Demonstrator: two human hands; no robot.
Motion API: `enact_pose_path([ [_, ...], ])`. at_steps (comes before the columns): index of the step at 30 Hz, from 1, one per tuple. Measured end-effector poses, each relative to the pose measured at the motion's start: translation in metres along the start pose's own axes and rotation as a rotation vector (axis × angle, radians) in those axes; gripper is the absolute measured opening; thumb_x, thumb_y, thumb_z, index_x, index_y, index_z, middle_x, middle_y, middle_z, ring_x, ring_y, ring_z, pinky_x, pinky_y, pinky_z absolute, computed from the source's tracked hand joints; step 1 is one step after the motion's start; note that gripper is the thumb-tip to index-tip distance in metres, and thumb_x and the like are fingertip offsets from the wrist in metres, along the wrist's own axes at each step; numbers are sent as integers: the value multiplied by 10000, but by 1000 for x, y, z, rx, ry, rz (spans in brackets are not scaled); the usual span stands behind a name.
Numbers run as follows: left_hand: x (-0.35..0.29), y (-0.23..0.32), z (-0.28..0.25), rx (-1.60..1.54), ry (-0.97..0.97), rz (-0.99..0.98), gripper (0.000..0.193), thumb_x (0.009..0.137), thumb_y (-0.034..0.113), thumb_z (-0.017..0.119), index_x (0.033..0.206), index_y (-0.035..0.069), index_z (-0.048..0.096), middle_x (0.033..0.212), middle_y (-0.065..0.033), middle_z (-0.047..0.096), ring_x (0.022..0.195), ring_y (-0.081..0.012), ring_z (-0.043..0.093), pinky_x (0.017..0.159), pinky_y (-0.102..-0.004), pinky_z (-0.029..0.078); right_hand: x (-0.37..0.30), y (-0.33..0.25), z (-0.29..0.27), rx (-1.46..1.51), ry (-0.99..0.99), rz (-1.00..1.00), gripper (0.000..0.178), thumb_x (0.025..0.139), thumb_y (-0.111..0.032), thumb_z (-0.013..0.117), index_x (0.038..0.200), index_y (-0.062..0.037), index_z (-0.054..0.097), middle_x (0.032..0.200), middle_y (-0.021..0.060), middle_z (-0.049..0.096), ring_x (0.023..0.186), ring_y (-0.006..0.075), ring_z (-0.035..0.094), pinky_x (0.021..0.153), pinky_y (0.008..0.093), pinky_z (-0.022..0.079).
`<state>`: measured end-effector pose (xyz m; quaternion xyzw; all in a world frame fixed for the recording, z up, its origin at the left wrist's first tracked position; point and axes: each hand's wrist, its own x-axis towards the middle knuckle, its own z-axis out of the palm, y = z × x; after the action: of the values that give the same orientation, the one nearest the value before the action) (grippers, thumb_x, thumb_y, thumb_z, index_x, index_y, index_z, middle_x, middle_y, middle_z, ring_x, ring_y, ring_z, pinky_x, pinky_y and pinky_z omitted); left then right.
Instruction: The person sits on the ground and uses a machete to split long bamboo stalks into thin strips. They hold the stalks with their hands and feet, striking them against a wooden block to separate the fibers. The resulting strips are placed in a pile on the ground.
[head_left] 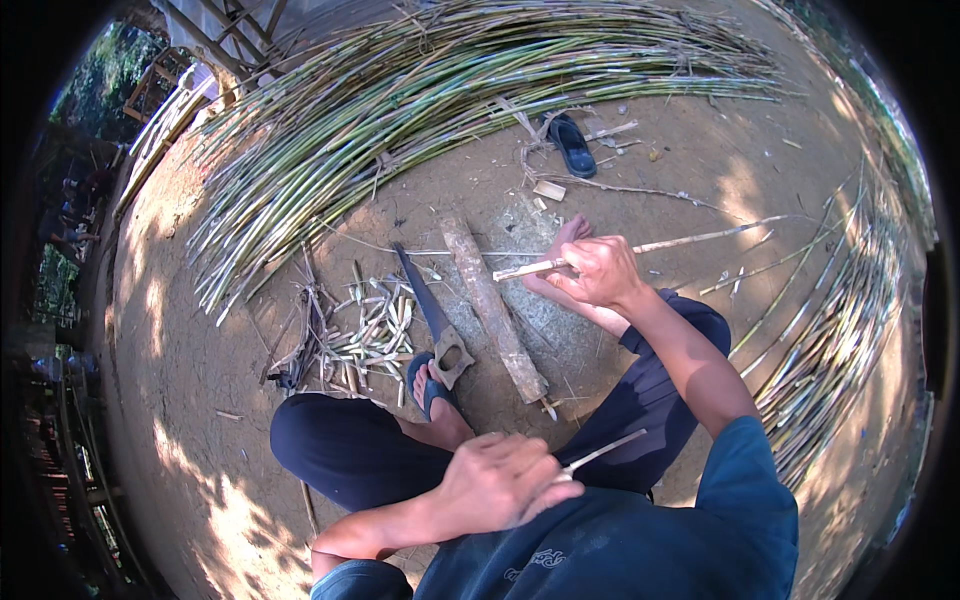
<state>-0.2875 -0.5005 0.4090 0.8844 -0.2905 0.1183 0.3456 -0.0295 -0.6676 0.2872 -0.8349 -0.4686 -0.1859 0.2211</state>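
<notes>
Cane stalk [665,243]: gripped near one end above the log [492,310], likely keeping that tip steady.
Right hand [603,270]: fingers clenched round the stalk, forearm stretched forward.
Left hand [507,482]: fingers closed on a thin piece [608,449], blade or sliver unclear; elbow bent.
Log: between the feet [437,392], presumably for easy reach.

Pale tan cane [690,236], mottled brown log [490,303]

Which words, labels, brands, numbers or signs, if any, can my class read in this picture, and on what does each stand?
Dark blue shirt: pale curly lettering, too small and stylised to read surely.
Held stick: no lettering shows.
Saw: none readable.
</notes>
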Motion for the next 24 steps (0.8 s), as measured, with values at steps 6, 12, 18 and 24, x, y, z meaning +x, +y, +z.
enact_pose_path([
  [6,-43,-74,-74,533,68,-675,541,890,219,646,1356,6,474,1162,-222,532,1069,-407,549,885,-464,451,-71,8,-128,-222,126,-117,360,712,-218,756,561,-111,448,508,24,422,436,211,486,423,346,372],
  [12,-32,-112,-87,513,-209,-627,575,875,212,652,1374,8,453,1308,-241,477,1222,-426,478,1001,-472,407,-170,-5,-231,-314,-50,-154,425,676,-123,758,529,-120,359,549,12,327,482,176,408,462,325,335],
  [18,-26,-119,-76,338,-384,-499,505,855,210,656,1288,-11,517,1244,-223,528,1144,-419,521,955,-472,427,-305,22,-312,-716,-295,137,387,766,-193,740,597,-96,406,676,55,393,655,243,477,795,424,466],
  [24,-44,-126,-76,320,-478,-619,499,865,234,652,1277,-17,526,1125,-226,599,1048,-409,576,895,-455,455,-440,48,-335,-904,-372,782,306,895,-309,613,957,-26,515,1310,164,462,1237,370,438,1024,467,371],
])
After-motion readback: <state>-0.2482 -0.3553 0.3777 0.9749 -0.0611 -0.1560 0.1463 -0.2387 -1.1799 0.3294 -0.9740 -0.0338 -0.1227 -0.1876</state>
